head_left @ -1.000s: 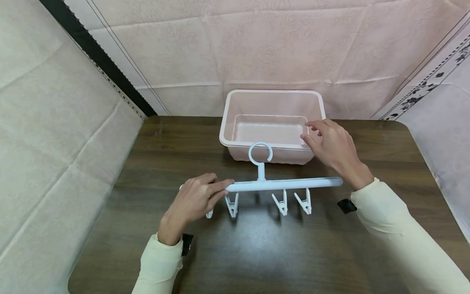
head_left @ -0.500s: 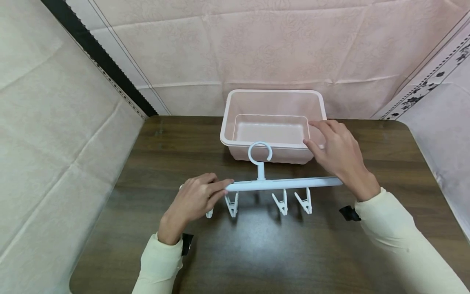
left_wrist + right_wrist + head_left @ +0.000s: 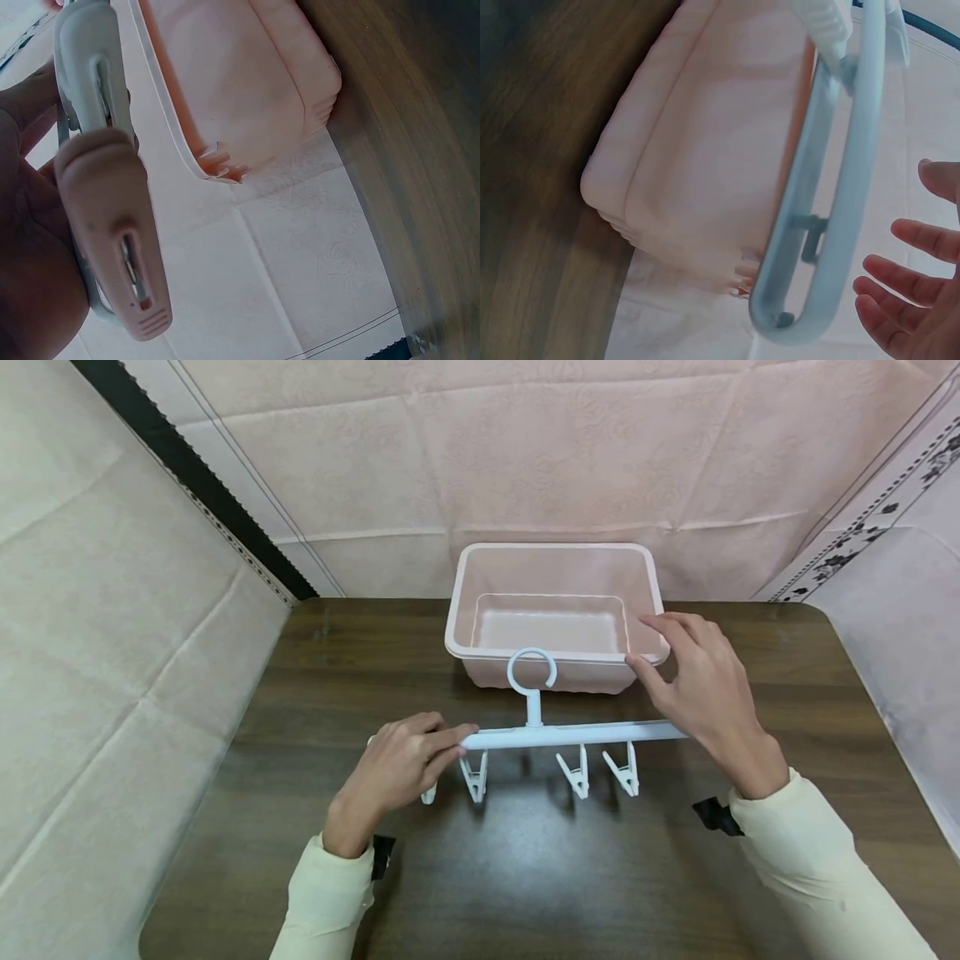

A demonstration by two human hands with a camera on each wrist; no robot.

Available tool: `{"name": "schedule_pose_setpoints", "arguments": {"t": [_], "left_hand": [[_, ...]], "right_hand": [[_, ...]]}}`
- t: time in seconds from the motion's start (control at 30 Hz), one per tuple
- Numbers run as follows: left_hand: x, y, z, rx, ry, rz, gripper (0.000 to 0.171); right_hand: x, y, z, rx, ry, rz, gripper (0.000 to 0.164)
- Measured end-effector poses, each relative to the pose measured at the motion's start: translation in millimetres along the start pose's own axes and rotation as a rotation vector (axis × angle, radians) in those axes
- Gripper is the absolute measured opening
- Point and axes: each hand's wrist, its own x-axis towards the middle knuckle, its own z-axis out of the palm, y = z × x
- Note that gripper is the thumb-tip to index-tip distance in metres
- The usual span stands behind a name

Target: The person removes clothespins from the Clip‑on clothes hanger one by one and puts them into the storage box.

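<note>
A pale blue plastic clip hanger (image 3: 592,735) with a round hook is held level above the table. My left hand (image 3: 405,760) grips its left end, the fingers over the bar. Several white clips (image 3: 476,779) hang from the bar. Up close in the left wrist view, a pinkish clip (image 3: 116,232) and a white clip (image 3: 88,60) show beside the palm. My right hand (image 3: 705,685) hovers with fingers spread near the bin's right front corner, overlapping the hanger's right end in the head view. The right wrist view has the fingers (image 3: 907,285) apart from the hanger's rounded end (image 3: 810,315).
A pale pink rectangular bin (image 3: 581,678) stands at the table's back edge, behind the hanger, with nothing seen inside. The brown wood-grain table (image 3: 525,893) has rounded corners. Light patterned cloth (image 3: 555,460) hangs behind and at both sides.
My right hand has drawn back from over the bin, moving right and slightly nearer, its fingers spreading. The left hand and the hanger stay nearly still.
</note>
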Motion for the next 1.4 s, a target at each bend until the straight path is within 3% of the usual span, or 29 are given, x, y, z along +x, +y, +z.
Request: {"name": "schedule_pose_setpoints", "arguments": {"t": [0.57,0.9,1.4], "left_hand": [[-1.4,-1.4,-2.4,-0.003,0.019,0.008,0.028],[0.2,-2.8,0.6,-0.020,0.026,0.022,0.028],[3.3,-0.8,0.0,-0.038,0.027,-0.017,0.027]], "right_hand": [[-26,-18,-6,0.025,0.024,-0.009,0.052],[-42,-21,-10,0.021,0.005,0.064,0.064],[-59,-24,-13,0.033,0.036,0.075,0.064]]}}
